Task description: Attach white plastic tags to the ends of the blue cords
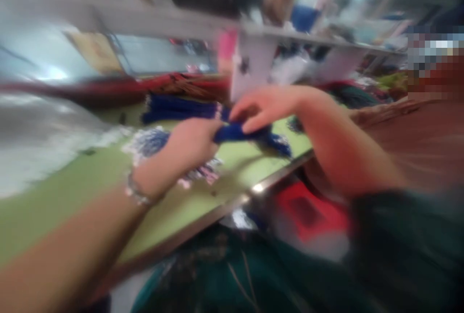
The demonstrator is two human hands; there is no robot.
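A dark blue bundle of cord-like strands [232, 133] is stretched above the green tabletop. My left hand [195, 139], with a beaded bracelet at the wrist, is wrapped round it. At its left end, strands with pale tips [150, 141] fan out past my wrist. My right hand [270, 107] is curled over the right part of the bundle, thumb and fingertips against it. Motion blur hides the fine detail of the strands. Just behind my hands lies another dark blue bundle [177, 109] on the table.
The green tabletop [166, 223] ends at a metal front edge [232, 206]. A white heap [39, 139] of strands or plastic lies left. A shelf [203, 21] with blurred goods runs above. Below the edge is a red object [315, 209]. Another person [416, 134] is close at right.
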